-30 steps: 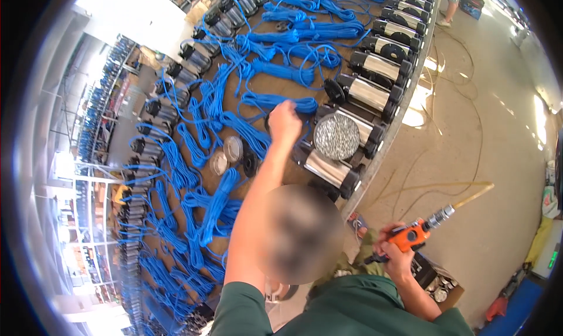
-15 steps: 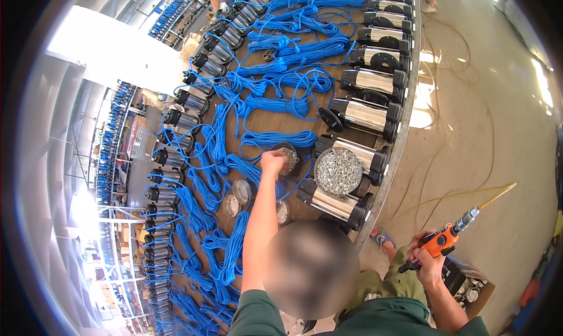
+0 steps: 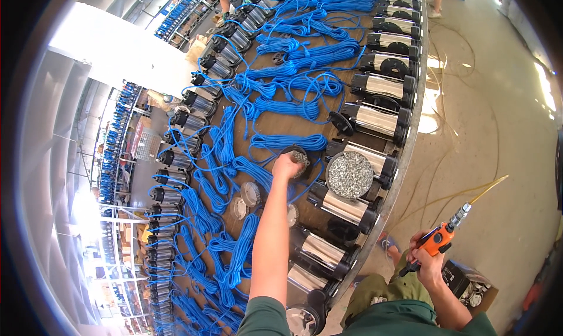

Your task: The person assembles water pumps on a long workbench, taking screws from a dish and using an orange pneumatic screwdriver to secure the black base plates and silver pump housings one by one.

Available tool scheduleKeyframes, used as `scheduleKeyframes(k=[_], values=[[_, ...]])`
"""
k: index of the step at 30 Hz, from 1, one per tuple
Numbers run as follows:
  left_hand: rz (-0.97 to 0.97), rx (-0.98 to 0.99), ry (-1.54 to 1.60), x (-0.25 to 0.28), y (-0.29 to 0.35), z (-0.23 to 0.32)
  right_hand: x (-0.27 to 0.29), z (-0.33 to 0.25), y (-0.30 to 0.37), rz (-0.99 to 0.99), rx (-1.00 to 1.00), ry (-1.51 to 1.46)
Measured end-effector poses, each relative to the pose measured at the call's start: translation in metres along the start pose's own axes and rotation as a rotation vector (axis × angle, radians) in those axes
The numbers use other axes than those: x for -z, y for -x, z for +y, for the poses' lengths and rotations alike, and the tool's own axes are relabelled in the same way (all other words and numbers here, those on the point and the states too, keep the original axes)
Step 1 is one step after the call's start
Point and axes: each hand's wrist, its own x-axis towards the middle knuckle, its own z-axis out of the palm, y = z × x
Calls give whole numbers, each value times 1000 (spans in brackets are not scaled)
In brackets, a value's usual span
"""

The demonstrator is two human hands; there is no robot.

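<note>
My left hand [image 3: 285,167] is out over the bench, its fingers closed at the edge of a small dark round cup [image 3: 301,158] with a greyish inside; its fingertips are partly hidden. Beside it, a round bowl heaped with small silvery metal pieces [image 3: 350,174] rests on steel-and-black pump bodies [image 3: 340,204]. Low at the right, my right hand [image 3: 427,259] grips an orange air screwdriver [image 3: 437,240], whose metal fitting runs to a yellow hose [image 3: 490,185]. Round mesh-like strainers [image 3: 250,193] lie near my left forearm.
Coils of blue cable [image 3: 287,107] cover the middle of the bench. Pumps line both its sides, including the left row [image 3: 187,122]. An open carton [image 3: 478,289] of parts stands on the floor by my right arm. Another person's arm [image 3: 224,4] shows at the far end.
The whole scene has shifted slightly rightward in view, uncovering more pumps near me. My left hand stays at the dark cup, and my right hand still holds the screwdriver.
</note>
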Motion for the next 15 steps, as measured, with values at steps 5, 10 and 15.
scheduleKeyframes(k=[5,10,15], values=[[157,19,-14,-16,-8,-23,-1,-2,6,-12,-31,-6],[162,-26,225,11,17,-43,-7,-5,9,-28,-1,-1],[-101,-73,1275,48,137,-13,-44,-16,13,-157,140,-126]])
